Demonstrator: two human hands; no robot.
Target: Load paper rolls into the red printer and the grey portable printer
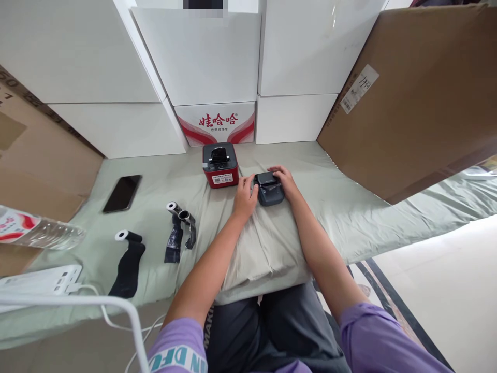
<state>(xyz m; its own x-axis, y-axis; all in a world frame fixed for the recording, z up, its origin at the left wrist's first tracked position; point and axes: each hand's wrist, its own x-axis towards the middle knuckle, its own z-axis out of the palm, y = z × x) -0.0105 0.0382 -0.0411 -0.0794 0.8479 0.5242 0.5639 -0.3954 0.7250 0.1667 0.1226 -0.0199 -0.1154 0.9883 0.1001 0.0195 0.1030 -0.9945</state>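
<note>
A small dark grey device (271, 196), boxy with a lid-like top part, rests on the green sheet in front of me. My left hand (245, 198) grips its left side, thumb and fingers against the edge. From the right, my right hand (286, 181) holds the opposite side, with its fingers curled over the far corner. Just beyond my left hand stands a red and black box-shaped machine (220, 167) with a white label on its front. To the left lie black ribbon rolls on white cores: one roll (130, 237) unrolled toward me, and another pair (174, 228) close together.
A phone (122, 194) lies at the left. Nearer are a clear water bottle (50, 230), a white power strip (42, 282) and a white tube (97, 300). Cardboard boxes (419, 103) flank both sides, and white boxes (217, 57) form a wall behind.
</note>
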